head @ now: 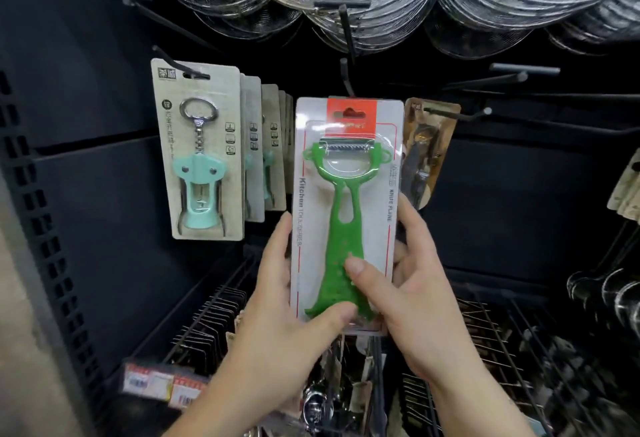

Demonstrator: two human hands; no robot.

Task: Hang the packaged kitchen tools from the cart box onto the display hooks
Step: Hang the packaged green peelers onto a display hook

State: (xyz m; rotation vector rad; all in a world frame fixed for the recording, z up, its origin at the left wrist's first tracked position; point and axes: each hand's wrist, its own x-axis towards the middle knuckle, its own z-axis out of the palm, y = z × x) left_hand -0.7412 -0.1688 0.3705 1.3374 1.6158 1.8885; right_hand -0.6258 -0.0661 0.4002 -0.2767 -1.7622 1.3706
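Both the left hand point(277, 301) and right hand point(412, 284) grip the carded green plastic peeler package point(346, 214) just below the black metal display hook point(348, 65). If the hang slot misses the hook tip, the card may buckle or slip.

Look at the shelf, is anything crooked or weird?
Yes. The brown package just right of the green peeler pack hangs tilted on its hook, its top leaning right, while the corkscrew packs on the left hang neatly. Both hands, left hand and right hand, hold the peeler pack upright.
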